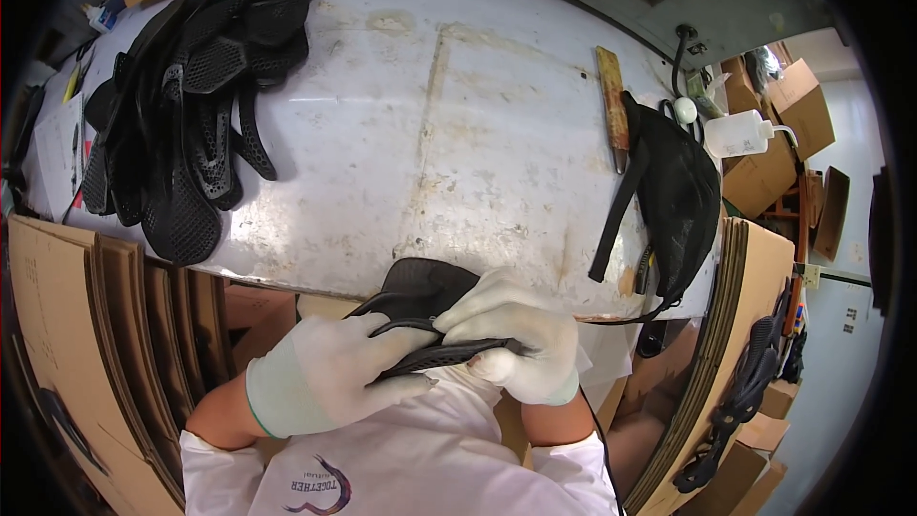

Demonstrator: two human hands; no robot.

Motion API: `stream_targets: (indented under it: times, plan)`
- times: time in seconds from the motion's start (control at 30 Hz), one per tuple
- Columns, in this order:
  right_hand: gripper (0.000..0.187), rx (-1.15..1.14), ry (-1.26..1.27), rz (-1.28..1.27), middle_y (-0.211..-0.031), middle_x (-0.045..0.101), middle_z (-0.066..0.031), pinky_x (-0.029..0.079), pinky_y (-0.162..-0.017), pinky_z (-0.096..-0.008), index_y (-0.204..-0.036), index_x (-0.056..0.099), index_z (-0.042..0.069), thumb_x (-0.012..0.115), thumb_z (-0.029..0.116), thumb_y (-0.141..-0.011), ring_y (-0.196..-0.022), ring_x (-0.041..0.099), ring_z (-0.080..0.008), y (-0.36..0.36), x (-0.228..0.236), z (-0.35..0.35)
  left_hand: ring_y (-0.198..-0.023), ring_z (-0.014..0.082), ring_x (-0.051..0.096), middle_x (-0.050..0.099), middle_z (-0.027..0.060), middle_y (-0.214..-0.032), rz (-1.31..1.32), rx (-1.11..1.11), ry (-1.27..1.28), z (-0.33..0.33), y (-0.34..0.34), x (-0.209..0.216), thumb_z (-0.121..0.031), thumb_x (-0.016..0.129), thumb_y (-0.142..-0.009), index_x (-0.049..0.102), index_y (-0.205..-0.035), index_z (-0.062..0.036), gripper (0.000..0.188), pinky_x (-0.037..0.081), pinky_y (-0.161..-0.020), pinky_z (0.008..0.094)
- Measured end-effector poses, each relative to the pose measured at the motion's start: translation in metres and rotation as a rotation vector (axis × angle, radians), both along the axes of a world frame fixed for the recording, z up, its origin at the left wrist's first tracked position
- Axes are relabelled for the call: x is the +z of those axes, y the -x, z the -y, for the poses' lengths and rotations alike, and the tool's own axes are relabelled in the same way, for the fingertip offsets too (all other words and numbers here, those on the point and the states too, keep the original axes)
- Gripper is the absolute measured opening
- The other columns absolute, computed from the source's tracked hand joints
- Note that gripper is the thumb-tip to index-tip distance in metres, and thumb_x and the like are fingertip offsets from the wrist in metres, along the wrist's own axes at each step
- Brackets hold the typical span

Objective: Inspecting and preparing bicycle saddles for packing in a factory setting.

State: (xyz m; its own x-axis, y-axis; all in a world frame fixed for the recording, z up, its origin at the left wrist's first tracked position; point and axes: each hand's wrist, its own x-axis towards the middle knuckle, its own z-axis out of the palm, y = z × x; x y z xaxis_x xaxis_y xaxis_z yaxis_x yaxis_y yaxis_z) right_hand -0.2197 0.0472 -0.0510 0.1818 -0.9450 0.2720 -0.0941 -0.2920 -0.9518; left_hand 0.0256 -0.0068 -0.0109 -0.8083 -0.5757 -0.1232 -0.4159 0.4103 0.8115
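Both hands wear white knit gloves and meet at the table's near edge. Between them is a black padded piece with a perforated mesh surface (pixel 435 277), folded so that its edges stand up. My left hand (pixel 334 368) grips its left side, fingers closed over the edge. On the other side, my right hand (pixel 516 334) pinches the edge between thumb and fingers. The inside of the fold is partly covered by the fingers. A heap of similar black perforated pieces (pixel 181 124) lies at the table's far left.
On the right of the white worn table (pixel 373 143) lie a black fabric piece with straps (pixel 673 196), a worn wooden-looking bar (pixel 612 105) and a white squeeze bottle (pixel 737 136). Cardboard sheets (pixel 57 315) stand at left, with more cardboard (pixel 716 354) at right.
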Motion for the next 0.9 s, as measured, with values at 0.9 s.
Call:
stream_targets:
  times: [0.9]
  plan:
    - [0.042, -0.140, 0.035, -0.224, -0.100, 0.079, -0.0110, 0.054, -0.082, -0.0382, -0.097, 0.074, 0.004, 0.095, 0.028, -0.070, -0.085, 0.073, -0.0277, -0.003, 0.009, -0.008, -0.066, 0.0227, 0.068, 0.064, 0.0138, -0.092, 0.185, -0.109, 0.274, -0.010, 0.014, 0.009, -0.021, 0.063, -0.095, 0.069, -0.121, -0.0035, 0.032, 0.053, -0.048, 0.0347]
